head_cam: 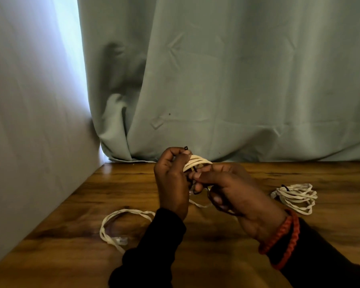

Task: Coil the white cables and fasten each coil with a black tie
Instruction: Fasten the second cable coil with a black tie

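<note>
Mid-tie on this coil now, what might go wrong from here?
The thin black tie is held only at the fingertips of the left hand and right hand; it may slip, letting the white cable coil spring loose. Its hanging tail could drag across the wooden table.

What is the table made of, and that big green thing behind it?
The table looks like wood, or a wood-print surface: brown grain streaks with a soft sheen. The green curtain looks like matte woven cloth: it hangs in folds and creases.

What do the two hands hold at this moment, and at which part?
The left hand grips the white cable coil at its side and pinches the black tie near its head. The right hand pinches the tie's tail.
</note>
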